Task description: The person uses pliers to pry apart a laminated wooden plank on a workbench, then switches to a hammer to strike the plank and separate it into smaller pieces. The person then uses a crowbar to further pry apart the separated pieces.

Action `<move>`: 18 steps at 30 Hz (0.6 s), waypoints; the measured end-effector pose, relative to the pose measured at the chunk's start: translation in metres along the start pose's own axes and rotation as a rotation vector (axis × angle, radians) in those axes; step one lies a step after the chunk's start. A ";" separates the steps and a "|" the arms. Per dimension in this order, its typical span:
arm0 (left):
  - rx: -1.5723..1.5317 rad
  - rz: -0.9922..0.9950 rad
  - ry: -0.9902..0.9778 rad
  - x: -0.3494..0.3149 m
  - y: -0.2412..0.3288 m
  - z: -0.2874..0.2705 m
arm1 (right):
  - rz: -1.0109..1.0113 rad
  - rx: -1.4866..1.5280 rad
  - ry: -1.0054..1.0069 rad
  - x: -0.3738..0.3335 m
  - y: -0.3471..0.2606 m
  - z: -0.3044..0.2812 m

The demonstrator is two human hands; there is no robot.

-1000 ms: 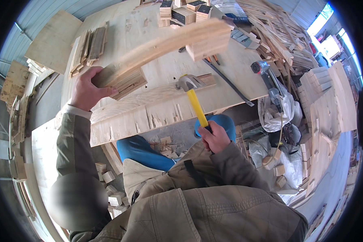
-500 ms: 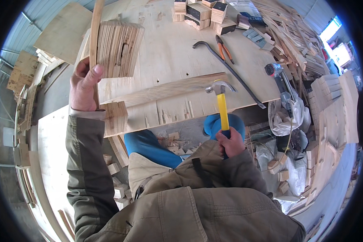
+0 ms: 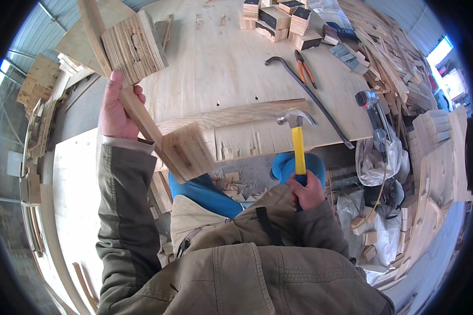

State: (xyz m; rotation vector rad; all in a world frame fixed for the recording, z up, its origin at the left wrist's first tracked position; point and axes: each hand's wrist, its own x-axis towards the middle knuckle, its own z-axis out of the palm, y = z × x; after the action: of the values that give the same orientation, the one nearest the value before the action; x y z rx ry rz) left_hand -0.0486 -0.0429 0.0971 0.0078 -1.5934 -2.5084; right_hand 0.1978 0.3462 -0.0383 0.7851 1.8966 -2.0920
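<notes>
My left hand (image 3: 120, 113) is wrapped round a narrow wooden strip (image 3: 142, 115), held up off the plywood table (image 3: 205, 68). A thick layered wood block (image 3: 134, 47) is joined to the strip above my hand. Another wood block (image 3: 188, 152) sits at its lower end, over the table's front edge and my left knee. The strip slants, its top leaning left. Low on the right, my right hand (image 3: 307, 191) grips a claw hammer (image 3: 298, 144) by its yellow and blue handle, head upward. The hammer's head is apart from the wood.
A wooden board (image 3: 236, 114) lies along the front of the table. Beyond it are a black pry bar (image 3: 312, 94) and orange-handled pliers (image 3: 305, 71). Several wood blocks (image 3: 273, 23) are stacked at the back. Scrap strips (image 3: 389, 58) pile up at right, near a hand tool (image 3: 373, 113).
My left hand has tilted the strip: its top now leans left, and the lower block has swung right and down past the table edge. My right hand still holds the hammer upright.
</notes>
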 end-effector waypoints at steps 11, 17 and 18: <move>-0.365 -0.194 0.050 -0.042 -0.091 -0.020 | -0.080 -0.078 0.010 0.000 0.008 -0.007; -0.473 -0.335 0.115 -0.062 -0.124 -0.033 | -0.095 -0.072 0.008 0.002 0.015 -0.012; -0.477 -0.354 0.139 -0.064 -0.126 -0.034 | -0.095 -0.071 0.014 0.001 0.015 -0.011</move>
State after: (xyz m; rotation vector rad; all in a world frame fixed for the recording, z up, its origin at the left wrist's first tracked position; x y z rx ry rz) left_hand 0.0002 -0.0113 -0.0364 0.4255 -0.9785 -3.0154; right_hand 0.2067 0.3554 -0.0521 0.7097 2.0408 -2.0651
